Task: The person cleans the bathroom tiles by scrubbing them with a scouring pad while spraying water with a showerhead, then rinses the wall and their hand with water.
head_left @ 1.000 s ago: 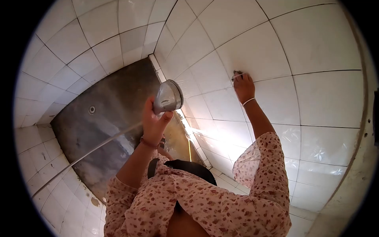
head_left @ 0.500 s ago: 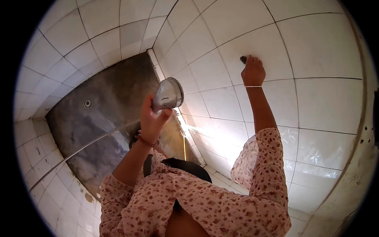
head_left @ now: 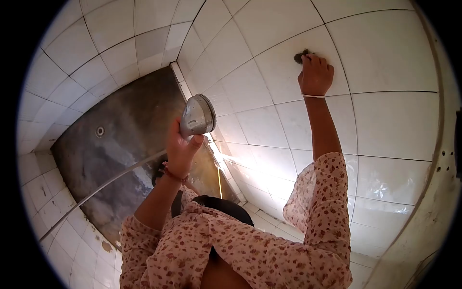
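Observation:
My left hand [head_left: 182,151] is closed around a metal cup [head_left: 197,115], held tilted in front of my body near the foot of the wall. The cup's inside is turned away from me. Up at the right, my right hand [head_left: 316,77] grips a dark, rough scrubbing pad [head_left: 301,57] against the white tiled wall [head_left: 288,77]. Most of the pad is hidden under my fingers, and only its ragged left end shows.
Below lies a wet dark floor [head_left: 130,106] with a round drain [head_left: 100,131]. A pale hose or pipe [head_left: 106,184] runs across from the lower left. Tiled walls enclose the space; a rough edge [head_left: 435,96] borders the right side.
My right hand and the scrubbing pad have shifted slightly up and to the right over the tile. My left hand still holds the cup, and the view has tilted slightly.

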`<state>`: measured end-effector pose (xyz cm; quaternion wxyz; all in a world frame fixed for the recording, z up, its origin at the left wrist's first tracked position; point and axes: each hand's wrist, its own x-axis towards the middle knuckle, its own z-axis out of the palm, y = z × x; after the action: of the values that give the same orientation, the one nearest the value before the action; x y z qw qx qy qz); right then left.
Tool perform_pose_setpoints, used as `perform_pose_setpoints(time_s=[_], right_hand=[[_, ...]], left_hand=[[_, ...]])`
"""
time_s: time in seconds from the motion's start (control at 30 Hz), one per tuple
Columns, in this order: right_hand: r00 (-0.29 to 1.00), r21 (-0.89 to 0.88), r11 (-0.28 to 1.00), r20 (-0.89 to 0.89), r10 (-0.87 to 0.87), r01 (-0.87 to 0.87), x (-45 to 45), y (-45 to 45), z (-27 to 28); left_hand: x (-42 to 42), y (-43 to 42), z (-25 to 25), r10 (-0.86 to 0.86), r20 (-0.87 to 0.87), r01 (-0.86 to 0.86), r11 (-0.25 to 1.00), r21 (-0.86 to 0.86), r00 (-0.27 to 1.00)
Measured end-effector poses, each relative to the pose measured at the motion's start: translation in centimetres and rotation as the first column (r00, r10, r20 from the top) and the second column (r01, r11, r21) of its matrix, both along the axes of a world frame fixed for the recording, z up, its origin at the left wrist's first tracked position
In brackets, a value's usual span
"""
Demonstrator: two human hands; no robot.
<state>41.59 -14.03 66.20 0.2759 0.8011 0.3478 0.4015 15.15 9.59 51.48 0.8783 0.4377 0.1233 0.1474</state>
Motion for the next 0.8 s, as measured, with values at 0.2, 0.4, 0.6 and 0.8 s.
perform_pose_setpoints(time_s=[0.2,0.4,0.6,0.8], right_hand=[[0.929,-0.339,0.931,-0.284,-0.237,0.134,-5.1,-6.2,-8.1],[0.996,-0.125,0.991,-0.066,-0.057,0.048,-0.8,-0.7,-0.4],[0.999,-0.260,0.965,0.015,-0.042,0.045,1.2,1.4,-1.6],[0.711,-0.259,0.965,-0.687,-0.150,-0.047,-10.4,-12.7,-21.7]], left_hand=[[0.4,0.0,-0.2,-0.014,0.005,0.014,1.000,0.001,1.000],[-0.5,1.5,-1.8,0.000,-0.054,0.002,0.999,0.039,0.999],[0.2,0.1,-3.9,-0.010,-0.078,0.014,0.998,0.055,0.997],[-2.3,-1.6,-6.7,-0.159,-0.169,0.166,0.986,0.029,0.973]])
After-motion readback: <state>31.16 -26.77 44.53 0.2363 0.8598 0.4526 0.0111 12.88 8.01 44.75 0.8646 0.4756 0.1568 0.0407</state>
